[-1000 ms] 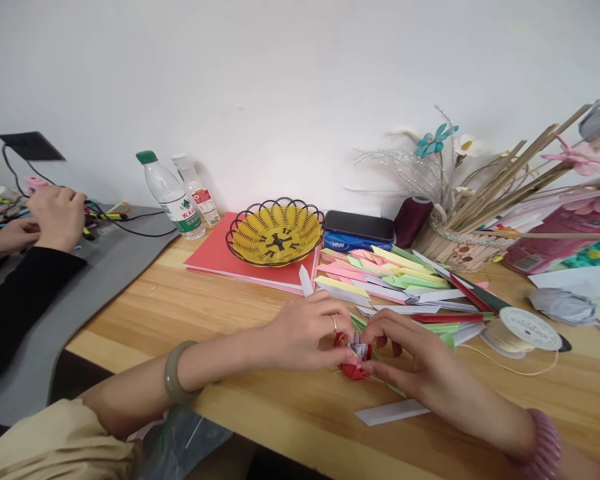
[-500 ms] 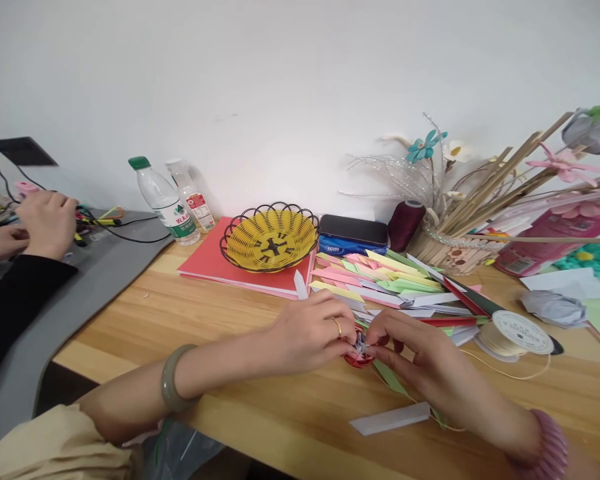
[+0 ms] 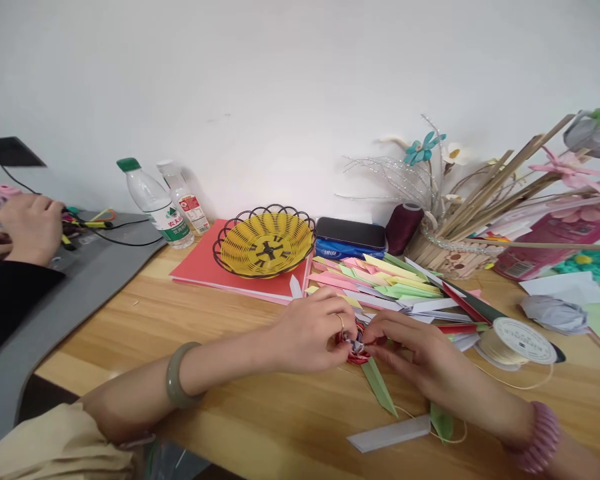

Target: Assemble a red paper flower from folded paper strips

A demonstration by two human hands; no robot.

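Between my two hands is a small red and white paper flower [image 3: 359, 353], with green paper leaves [image 3: 381, 387] and a thin cord hanging below it. My left hand [image 3: 313, 331], wearing a ring, pinches the flower's left side. From the right, my right hand [image 3: 415, 347] grips its edge between thumb and fingers; part of the flower is hidden by the fingers. A folded white paper strip [image 3: 389, 434] lies on the table just below. Behind my hands spreads a pile of folded paper strips [image 3: 380, 280] in pink, yellow, green and white.
A yellow woven basket [image 3: 265, 243] rests on red paper [image 3: 195, 257]. Two bottles [image 3: 163, 207] stand by the wall. To the right are a spool of cord [image 3: 517, 341], crumpled paper [image 3: 555, 313] and a pot of craft flowers [image 3: 450, 257]. At far left, another person's hands [image 3: 30, 230] work over cables.
My hands have turned the flower slightly, so more of its red rim and a green leaf show. The view has shifted a little. Both hands keep their hold.
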